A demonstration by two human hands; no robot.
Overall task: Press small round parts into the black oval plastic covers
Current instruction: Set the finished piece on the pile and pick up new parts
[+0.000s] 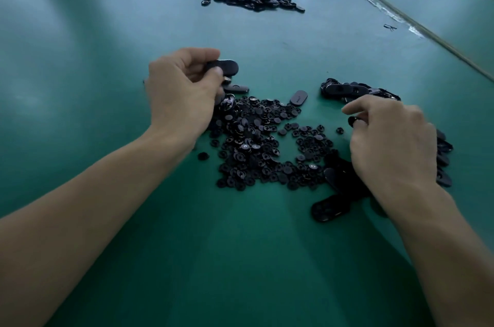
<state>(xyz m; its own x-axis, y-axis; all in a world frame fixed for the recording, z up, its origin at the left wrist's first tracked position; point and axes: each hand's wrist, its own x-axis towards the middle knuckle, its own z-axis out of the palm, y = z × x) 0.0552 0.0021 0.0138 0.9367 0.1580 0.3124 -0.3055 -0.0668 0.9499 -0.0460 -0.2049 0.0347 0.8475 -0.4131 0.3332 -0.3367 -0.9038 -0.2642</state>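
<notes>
My left hand (181, 88) holds a black oval cover (226, 67) between thumb and fingers, just above the table. A loose heap of small round black parts (256, 144) spreads between my two hands. My right hand (393, 139) pinches one small round part (353, 121) at its fingertips, to the right of the heap. More black oval covers lie beyond that hand (347, 90) and under and beside its wrist (330, 209). One single oval cover (298, 97) lies face up between the heaps.
A separate pile of black parts (254, 0) sits far back on the green table (107, 59). A seam to a neighbouring table (417, 24) runs diagonally at the right. Orange stools and boxes stand beyond the far edge.
</notes>
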